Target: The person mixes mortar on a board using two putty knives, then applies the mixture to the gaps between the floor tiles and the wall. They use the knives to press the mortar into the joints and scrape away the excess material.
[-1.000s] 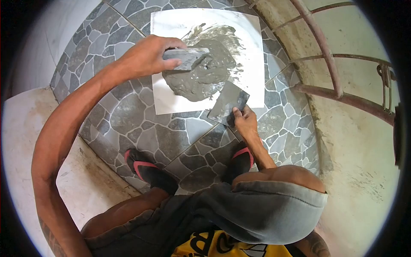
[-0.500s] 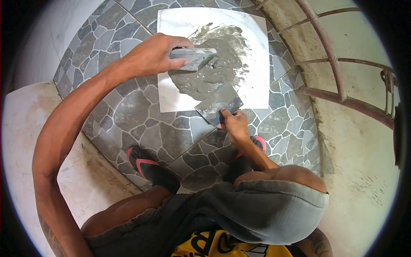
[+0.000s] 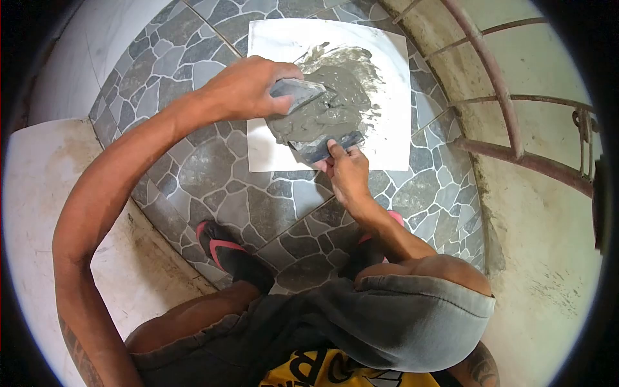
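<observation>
Wet grey mortar (image 3: 345,97) lies spread in a heap on a white tile-like sheet (image 3: 394,145) on the floor. At the heap's left side, my left hand (image 3: 258,87) is closed on a flat grey rectangular plate (image 3: 302,94), thumb below and fingers above, its right edge against the mortar. My right hand (image 3: 348,171) pinches a second flat plate (image 3: 317,149), dark and smeared with mortar, at the near edge of the heap. This plate is tilted, and its far edge meets the mortar. Whether either plate has a handle is hidden.
The floor (image 3: 213,164) has a grey stone-pattern surface. My feet in sandals (image 3: 229,251) stand at the near side of the sheet. Rusty metal bars (image 3: 500,84) stand at the right, by a stained pale wall (image 3: 532,238). A pale ledge (image 3: 64,168) lies left.
My right hand has moved its plate forward into the near edge of the mortar and tilted it. My left hand's plate has also tilted. The whole view has shifted slightly.
</observation>
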The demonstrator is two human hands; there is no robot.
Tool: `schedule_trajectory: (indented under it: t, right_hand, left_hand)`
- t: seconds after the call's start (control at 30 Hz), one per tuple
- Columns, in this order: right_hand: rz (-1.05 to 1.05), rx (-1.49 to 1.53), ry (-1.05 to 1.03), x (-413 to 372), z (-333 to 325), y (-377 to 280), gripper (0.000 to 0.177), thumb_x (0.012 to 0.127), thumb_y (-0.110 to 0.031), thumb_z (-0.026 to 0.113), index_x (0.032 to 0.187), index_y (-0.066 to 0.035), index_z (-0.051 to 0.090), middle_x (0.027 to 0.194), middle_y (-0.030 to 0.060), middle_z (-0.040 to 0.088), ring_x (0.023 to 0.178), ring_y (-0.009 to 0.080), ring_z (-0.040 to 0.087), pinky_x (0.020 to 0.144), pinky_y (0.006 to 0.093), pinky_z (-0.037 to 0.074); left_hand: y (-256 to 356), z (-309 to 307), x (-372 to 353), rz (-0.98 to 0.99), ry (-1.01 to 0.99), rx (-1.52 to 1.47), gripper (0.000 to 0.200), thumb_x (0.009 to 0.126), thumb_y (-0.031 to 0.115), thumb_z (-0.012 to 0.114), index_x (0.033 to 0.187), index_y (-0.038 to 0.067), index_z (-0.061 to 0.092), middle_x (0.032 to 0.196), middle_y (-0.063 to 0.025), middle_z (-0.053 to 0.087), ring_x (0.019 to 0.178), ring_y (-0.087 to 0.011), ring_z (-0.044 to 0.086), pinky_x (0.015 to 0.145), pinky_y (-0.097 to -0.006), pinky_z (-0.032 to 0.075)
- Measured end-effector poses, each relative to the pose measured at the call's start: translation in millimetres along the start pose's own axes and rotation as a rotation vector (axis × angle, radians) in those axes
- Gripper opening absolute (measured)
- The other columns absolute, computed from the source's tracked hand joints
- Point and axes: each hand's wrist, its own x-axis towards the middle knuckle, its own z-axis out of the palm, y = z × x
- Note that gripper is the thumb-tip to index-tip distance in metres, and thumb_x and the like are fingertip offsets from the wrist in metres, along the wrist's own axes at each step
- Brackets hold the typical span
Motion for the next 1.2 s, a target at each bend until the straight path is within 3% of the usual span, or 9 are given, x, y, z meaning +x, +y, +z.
schedule_trajectory:
  t: [0.3,0.37,0.5,0.67,0.77,0.93,1.07,1.17,1.2]
  right_hand:
    - [-0.005,-0.282,-0.028,13,13,-55,0.023,0.096,-0.008,0.055,0.105,0.012,0.052,0.096,0.0205,0.066,0.076,0.0233,0.069,0.065,0.0311,0.060]
    - [-0.002,-0.339,-0.062,16,13,-65,0.022,0.096,-0.009,0.056,0.109,0.009,0.054,0.099,0.0177,0.067,0.081,0.0233,0.069,0.071,0.0326,0.060]
    - [-0.042,-0.439,-0.069,25,13,-81,0.024,0.096,-0.009,0.056,0.111,0.010,0.055,0.098,0.0170,0.067,0.079,0.0229,0.069,0.068,0.0318,0.060]
    - [-0.192,-0.678,-0.071,17,17,-103,0.027,0.095,-0.015,0.059,0.108,0.009,0.059,0.097,0.0141,0.067,0.079,0.0188,0.067,0.065,0.0308,0.059]
    - [-0.386,-0.750,-0.040,15,7,-102,0.028,0.093,-0.019,0.061,0.097,0.008,0.062,0.078,0.0085,0.062,0.065,0.0128,0.058,0.056,0.0294,0.052]
    - [-0.607,-0.845,0.031,-1,0,-102,0.027,0.094,-0.022,0.062,0.096,0.005,0.062,0.068,0.0046,0.059,0.063,0.0106,0.052,0.057,0.0288,0.043]
    - [-0.704,-0.842,-0.004,-16,-2,-98,0.025,0.097,-0.021,0.061,0.105,0.003,0.063,0.080,0.0022,0.063,0.071,0.0078,0.053,0.062,0.0252,0.043]
    - [-0.791,-0.865,-0.003,-27,2,-96,0.025,0.097,-0.020,0.061,0.105,0.003,0.063,0.075,0.0006,0.061,0.068,0.0067,0.051,0.059,0.0251,0.043]
    - [-0.863,-0.972,0.027,-30,5,-97,0.016,0.096,-0.011,0.059,0.092,0.004,0.062,0.067,0.0091,0.060,0.057,0.0131,0.056,0.051,0.0292,0.043]
  left_hand:
    - [15,1,9,-0.121,-0.012,-0.091,0.040,0.075,0.029,0.064,0.101,-0.002,0.067,0.078,-0.0231,0.068,0.073,-0.0369,0.067,0.071,-0.0436,0.052]
    - [17,-1,11,-0.270,-0.036,-0.130,0.038,0.078,0.026,0.064,0.102,-0.003,0.066,0.075,-0.0196,0.066,0.064,-0.0272,0.065,0.063,-0.0378,0.051]
    - [13,-7,12,-0.459,-0.078,-0.255,0.037,0.081,0.025,0.065,0.102,-0.005,0.065,0.073,-0.0118,0.065,0.054,-0.0159,0.059,0.055,-0.0315,0.048]
    - [4,-3,10,-0.628,-0.028,-0.533,0.032,0.086,0.023,0.062,0.101,-0.005,0.064,0.073,-0.0056,0.063,0.051,-0.0100,0.053,0.046,-0.0245,0.041]
    - [4,1,4,-0.716,-0.010,-0.751,0.031,0.087,0.024,0.062,0.099,-0.004,0.062,0.076,-0.0062,0.062,0.052,-0.0094,0.054,0.043,-0.0218,0.038]
    - [-2,22,-3,-0.913,-0.006,-1.115,0.029,0.091,0.023,0.060,0.103,-0.004,0.059,0.080,-0.0060,0.063,0.055,-0.0071,0.051,0.043,-0.0207,0.037]
    - [-4,46,-9,-0.775,-0.014,-1.450,0.022,0.096,0.019,0.056,0.104,-0.001,0.056,0.082,-0.0031,0.061,0.055,-0.0062,0.046,0.048,-0.0202,0.038]
    - [1,56,-10,-0.748,0.029,-1.602,0.022,0.095,0.020,0.056,0.106,0.001,0.055,0.083,-0.0025,0.061,0.056,-0.0066,0.046,0.049,-0.0204,0.038]
    - [2,59,-10,-0.749,0.041,-1.622,0.021,0.095,0.020,0.056,0.106,0.002,0.055,0.083,-0.0023,0.060,0.056,-0.0067,0.046,0.049,-0.0206,0.038]
